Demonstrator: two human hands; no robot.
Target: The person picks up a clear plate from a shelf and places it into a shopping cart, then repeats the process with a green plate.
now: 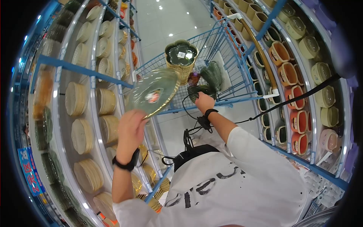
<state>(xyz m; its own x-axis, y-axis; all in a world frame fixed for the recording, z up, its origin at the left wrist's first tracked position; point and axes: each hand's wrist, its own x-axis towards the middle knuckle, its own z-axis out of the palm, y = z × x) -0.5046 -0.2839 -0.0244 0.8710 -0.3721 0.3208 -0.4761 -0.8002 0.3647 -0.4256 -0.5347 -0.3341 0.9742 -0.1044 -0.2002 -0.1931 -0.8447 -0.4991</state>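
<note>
My left hand (131, 128) grips the near edge of an oval glass plate (138, 89) with a gold rim and a label at its middle. The plate is tilted, left of the cart's basket. Inside the blue wire shopping cart (157, 60), my right hand (204, 101) is closed on a dark green glass dish (196, 90); its fingertips are partly hidden. Just behind that dish lie more green glass pieces (211, 73) and a small reddish-purple item (194, 78). A tall stack of flower-shaped green dishes (181, 53) with gold rims stands in the cart.
Shelves on the left hold stacked pale plates (76, 99) and green glassware (56, 170). On the right, shelves carry orange bowls (296, 96) and lidded green pots (326, 94). A black strap (287, 102) runs across the right side. Tiled floor (166, 19) shows beyond the cart.
</note>
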